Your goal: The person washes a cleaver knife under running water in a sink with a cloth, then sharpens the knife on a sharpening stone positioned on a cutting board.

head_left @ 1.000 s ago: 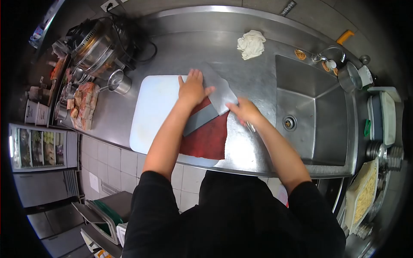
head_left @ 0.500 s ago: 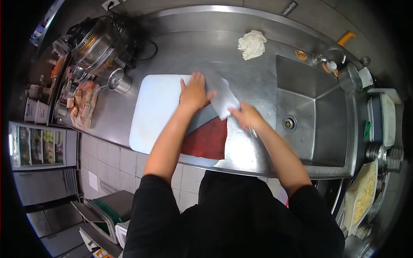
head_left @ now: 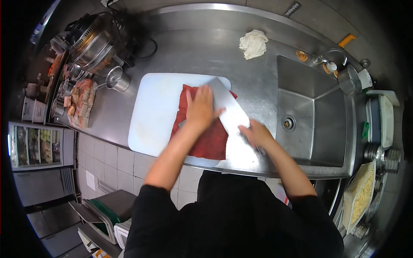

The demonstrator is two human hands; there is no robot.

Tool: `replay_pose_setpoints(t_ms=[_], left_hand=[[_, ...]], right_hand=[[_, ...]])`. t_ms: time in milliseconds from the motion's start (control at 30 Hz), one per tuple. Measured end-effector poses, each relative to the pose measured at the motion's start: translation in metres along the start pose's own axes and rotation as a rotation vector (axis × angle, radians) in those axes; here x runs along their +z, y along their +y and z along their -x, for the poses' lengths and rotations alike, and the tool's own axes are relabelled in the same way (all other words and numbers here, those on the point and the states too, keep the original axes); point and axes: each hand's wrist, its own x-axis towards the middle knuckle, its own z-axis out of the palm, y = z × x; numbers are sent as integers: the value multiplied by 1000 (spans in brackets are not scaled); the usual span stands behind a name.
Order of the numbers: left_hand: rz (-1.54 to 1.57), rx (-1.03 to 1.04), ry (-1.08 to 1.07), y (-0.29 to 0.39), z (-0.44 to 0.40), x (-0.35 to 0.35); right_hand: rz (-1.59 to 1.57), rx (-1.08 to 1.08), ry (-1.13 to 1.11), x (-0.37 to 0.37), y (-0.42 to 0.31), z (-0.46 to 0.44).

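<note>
A dark red sheet (head_left: 208, 144) with uneven edges lies on the white cutting board (head_left: 150, 112) and reaches past its right side. My right hand (head_left: 257, 134) is closed around the handle end of a wide-bladed knife (head_left: 230, 109), whose pale, flat blade slants up and left over the sheet. My left hand (head_left: 200, 107), slightly blurred, lies with its fingers apart over the sheet and against the blade's left side. A small grey flat piece (head_left: 181, 124) shows beside the left wrist; most of it is hidden.
To the right is a steel sink (head_left: 312, 112). A crumpled white cloth (head_left: 253, 44) lies at the back of the counter. On the left stand a metal jug (head_left: 118, 80), a packed bag (head_left: 81, 103) and a large glass-bowled appliance (head_left: 94, 49).
The knife and my right hand have moved right and slightly toward me. My left hand has shifted right and down. The grey piece over the red sheet is now mostly out of sight.
</note>
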Motion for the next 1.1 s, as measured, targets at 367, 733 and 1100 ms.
replay_pose_setpoints(t_ms=[367,733,1100], left_hand=[[128,-55,-54,-36,-73,-18],[106,-60,-132,-33,-89,-29],[36,2,-47,4,-8,-11]], right_hand=[[-33,49,37,-20,-45,-61],[-76,-18,45,-28,-48,-59],[27,4,51,-6,-7,6]])
